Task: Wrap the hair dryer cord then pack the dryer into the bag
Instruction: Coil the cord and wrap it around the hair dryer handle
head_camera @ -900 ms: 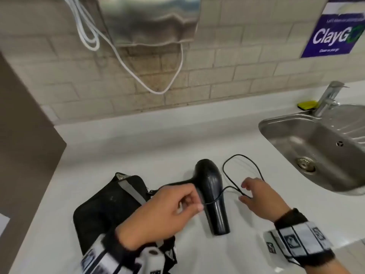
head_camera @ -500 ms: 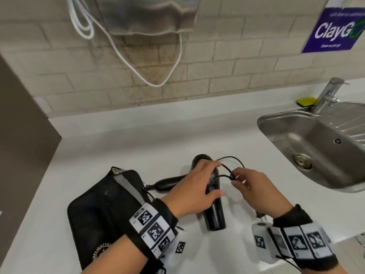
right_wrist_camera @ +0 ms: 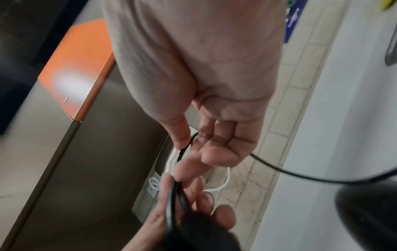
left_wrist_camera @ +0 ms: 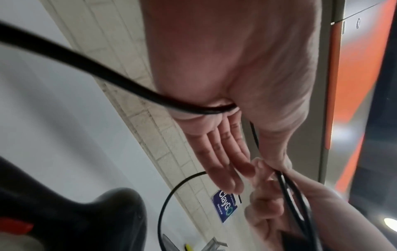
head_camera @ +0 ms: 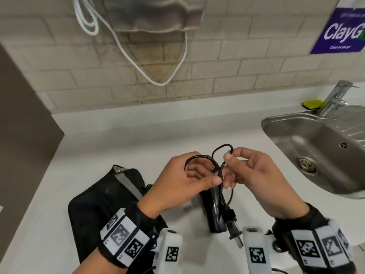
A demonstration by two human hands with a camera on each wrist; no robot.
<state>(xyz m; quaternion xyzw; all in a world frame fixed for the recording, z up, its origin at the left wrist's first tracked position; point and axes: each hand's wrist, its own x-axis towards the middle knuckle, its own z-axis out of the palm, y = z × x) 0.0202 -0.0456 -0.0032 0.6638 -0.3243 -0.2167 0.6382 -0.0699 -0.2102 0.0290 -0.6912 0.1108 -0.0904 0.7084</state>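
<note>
The black hair dryer (head_camera: pixel 213 212) lies on the white counter (head_camera: pixel 138 147), partly hidden under my hands. Its thin black cord (head_camera: pixel 199 157) is gathered in loops held above it. My left hand (head_camera: pixel 205 176) pinches the loops between thumb and fingers; in the left wrist view the cord (left_wrist_camera: pixel 107 74) crosses the palm. My right hand (head_camera: pixel 232 161) pinches a small loop between thumb and forefinger, touching the left hand. The plug (head_camera: pixel 234 232) hangs by the dryer's near end. The black bag (head_camera: pixel 106 204) lies flat to the left.
A steel sink (head_camera: pixel 296 135) with a tap (head_camera: pixel 335 95) and a yellow sponge (head_camera: pixel 313 103) is at the right. A white cable (head_camera: pixel 122 46) hangs under a metal hand dryer (head_camera: pixel 154 14) on the tiled wall. A brown panel (head_camera: pixel 23 115) borders the counter's left.
Both hands have risen off the dryer and come together, gathering the loose cord from the counter into loops. The plug now hangs beside the dryer's near end.
</note>
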